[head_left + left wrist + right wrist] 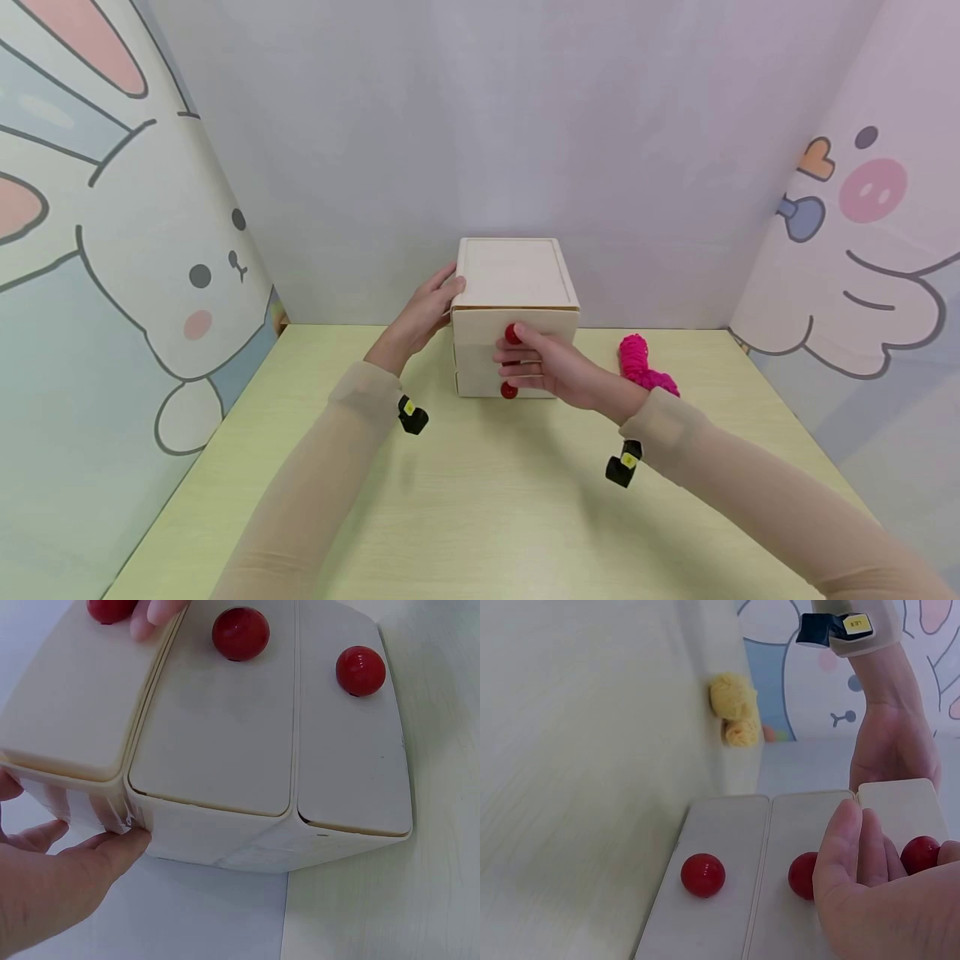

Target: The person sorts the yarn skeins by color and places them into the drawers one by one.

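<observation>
"Rising beyond all the fingertips is what?"

"A pale wall [337, 150]. Under the fingers lies a light yellow-green tabletop [465, 517]."

"And the biggest thing they touch?"

"The cream drawer box [517, 271], upright on the tabletop between the two sets of fingers: the left ones against its side, the right ones at its front. Its top drawer [75, 712] lies just behind the right fingertips."

"How are the left fingers?"

"The left hand [423, 312] has them slightly spread and flat along the box's side, near the top, with the thumb by the upper edge."

"And the right?"

"The right hand [558, 367] has its thumb and forefinger at the front, pinching; the other fingers reach loosely across the drawers below."

"Anything near them?"

"A pink yarn bundle [634, 354], to the right of the right fingers, behind the wrist. Well past those fingertips, in the right wrist view, a yellow bundle [732, 697]."

"Smallest?"

"Red knobs. The top knob [919, 856] sits between right thumb and forefinger. The middle knob [241, 634] is just behind the lower fingers, the bottom knob [360, 671] beneath them."
</observation>
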### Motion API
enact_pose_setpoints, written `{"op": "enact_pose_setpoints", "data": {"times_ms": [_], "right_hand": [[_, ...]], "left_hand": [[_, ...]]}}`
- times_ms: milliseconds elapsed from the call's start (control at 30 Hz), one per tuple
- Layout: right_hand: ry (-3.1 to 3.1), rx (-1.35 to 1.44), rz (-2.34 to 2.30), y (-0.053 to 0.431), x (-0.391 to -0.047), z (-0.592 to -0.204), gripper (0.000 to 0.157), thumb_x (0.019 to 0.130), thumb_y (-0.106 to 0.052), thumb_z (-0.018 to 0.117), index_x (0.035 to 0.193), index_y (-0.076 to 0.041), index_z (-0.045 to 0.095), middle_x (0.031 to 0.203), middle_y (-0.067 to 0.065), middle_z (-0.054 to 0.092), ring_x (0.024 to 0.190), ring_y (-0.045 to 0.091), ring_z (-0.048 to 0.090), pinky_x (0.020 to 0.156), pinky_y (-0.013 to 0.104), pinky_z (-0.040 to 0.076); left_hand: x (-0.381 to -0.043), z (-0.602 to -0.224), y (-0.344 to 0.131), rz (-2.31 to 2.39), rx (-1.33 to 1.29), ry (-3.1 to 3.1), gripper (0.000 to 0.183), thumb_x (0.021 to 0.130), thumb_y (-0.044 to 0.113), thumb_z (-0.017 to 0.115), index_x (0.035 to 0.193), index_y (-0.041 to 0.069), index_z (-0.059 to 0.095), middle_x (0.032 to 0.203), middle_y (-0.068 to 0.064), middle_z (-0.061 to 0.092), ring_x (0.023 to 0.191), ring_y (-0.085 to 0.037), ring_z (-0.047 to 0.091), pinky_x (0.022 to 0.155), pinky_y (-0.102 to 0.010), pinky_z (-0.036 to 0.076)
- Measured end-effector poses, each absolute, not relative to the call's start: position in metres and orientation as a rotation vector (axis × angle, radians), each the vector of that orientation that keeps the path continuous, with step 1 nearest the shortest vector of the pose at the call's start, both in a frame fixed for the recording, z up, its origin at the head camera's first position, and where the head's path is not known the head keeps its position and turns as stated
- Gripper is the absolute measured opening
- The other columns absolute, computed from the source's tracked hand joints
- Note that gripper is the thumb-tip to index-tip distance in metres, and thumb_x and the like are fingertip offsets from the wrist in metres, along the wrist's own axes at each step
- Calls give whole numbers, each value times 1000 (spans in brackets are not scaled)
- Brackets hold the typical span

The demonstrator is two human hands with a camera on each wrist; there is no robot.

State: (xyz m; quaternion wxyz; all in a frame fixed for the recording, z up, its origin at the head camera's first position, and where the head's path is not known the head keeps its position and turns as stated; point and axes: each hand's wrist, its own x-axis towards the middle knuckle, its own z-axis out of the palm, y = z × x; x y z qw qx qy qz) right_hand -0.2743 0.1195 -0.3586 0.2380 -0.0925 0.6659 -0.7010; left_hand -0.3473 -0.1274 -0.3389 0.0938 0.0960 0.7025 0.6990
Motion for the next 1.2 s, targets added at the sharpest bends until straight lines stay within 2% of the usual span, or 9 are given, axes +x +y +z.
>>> {"op": "enact_pose_setpoints", "data": {"times_ms": [300,667,867,1000,1067,1200], "right_hand": [[1818,-228,-1942,118,-283,-361,55,113,-45,50,140,2,58,129,13,74,104,21,75,101,39,59],[1815,-219,-1952,117,-287,-360,57,113,-45,48,142,3,58,136,18,70,109,24,74,98,36,60],[1828,-224,-1930,117,-287,-361,57,114,-45,47,142,3,57,137,17,69,109,25,73,104,41,58],[1842,-229,-1916,118,-288,-364,57,114,-46,47,142,3,57,133,15,71,106,23,74,102,40,59],[1848,-233,-1914,120,-287,-364,58,113,-47,48,142,2,56,133,16,71,109,25,74,100,39,60],[1867,-262,-1895,126,-285,-363,58,113,-47,48,145,1,52,141,22,66,124,39,68,100,40,59]], "left_hand": [[-348,-339,-127,2085,288,2070,63,112,39,52,170,28,28,171,-9,35,155,-29,38,126,-52,33],[-348,-337,-128,2075,306,2078,64,113,39,52,170,28,27,173,-8,33,157,-28,36,126,-52,32],[-347,-338,-128,2069,305,2082,64,113,39,51,170,29,26,173,-8,32,157,-29,36,126,-53,32],[-346,-338,-129,2063,299,2086,64,112,40,52,170,29,26,174,-8,31,157,-29,34,127,-53,31],[-346,-338,-129,2062,301,2084,65,113,40,52,171,28,26,174,-7,30,158,-30,33,127,-53,31],[-346,-338,-128,2057,305,2085,65,113,40,51,171,28,25,175,-7,28,159,-30,31,127,-52,30]]}}
